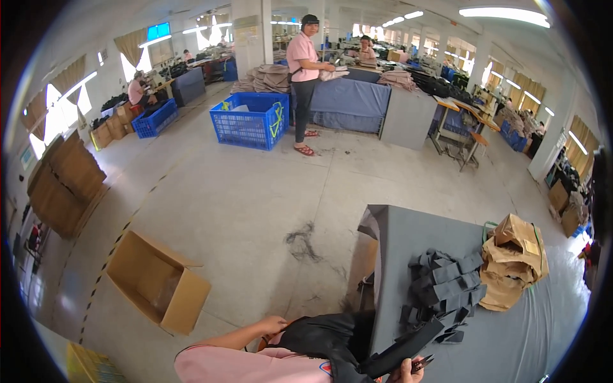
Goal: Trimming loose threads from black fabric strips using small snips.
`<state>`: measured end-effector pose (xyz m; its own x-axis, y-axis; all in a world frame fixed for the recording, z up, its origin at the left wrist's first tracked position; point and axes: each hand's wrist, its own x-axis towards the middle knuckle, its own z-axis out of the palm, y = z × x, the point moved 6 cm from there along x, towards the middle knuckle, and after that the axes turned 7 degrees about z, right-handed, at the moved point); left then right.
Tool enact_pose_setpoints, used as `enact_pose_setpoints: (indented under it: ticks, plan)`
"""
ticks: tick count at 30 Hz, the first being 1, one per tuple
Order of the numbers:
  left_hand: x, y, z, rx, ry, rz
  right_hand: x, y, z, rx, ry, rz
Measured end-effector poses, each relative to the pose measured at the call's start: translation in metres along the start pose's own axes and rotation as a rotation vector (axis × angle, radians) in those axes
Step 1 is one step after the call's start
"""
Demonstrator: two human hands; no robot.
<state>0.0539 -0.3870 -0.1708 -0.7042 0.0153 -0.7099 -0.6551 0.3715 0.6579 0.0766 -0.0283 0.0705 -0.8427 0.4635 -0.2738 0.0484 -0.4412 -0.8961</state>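
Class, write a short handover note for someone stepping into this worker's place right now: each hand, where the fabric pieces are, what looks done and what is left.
Left hand: resting on the black garment bunched at the person's front; grip not clear.
Right hand: at the lower edge, holding a dark fabric strip, with what look like small scissors by its fingers.
A pile of grey cut strips lies on the grey table, crumpled brown paper beside it.
An open cardboard box stands on the floor to the left.
Done: cannot tell how many strips are finished.
Left: the pile looks largely unhandled.
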Motion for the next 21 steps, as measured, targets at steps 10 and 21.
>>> enact_pose_setpoints:
  ticks: [10,21]
  plan:
    - [0.021,0.019,0.016,0.167,0.031,0.124,0.014,0.02,-0.025,0.171,0.043,0.148]
    - [0.002,0.037,0.036,-0.118,0.195,0.166,0.025,0.027,-0.036,0.171,0.039,0.127]
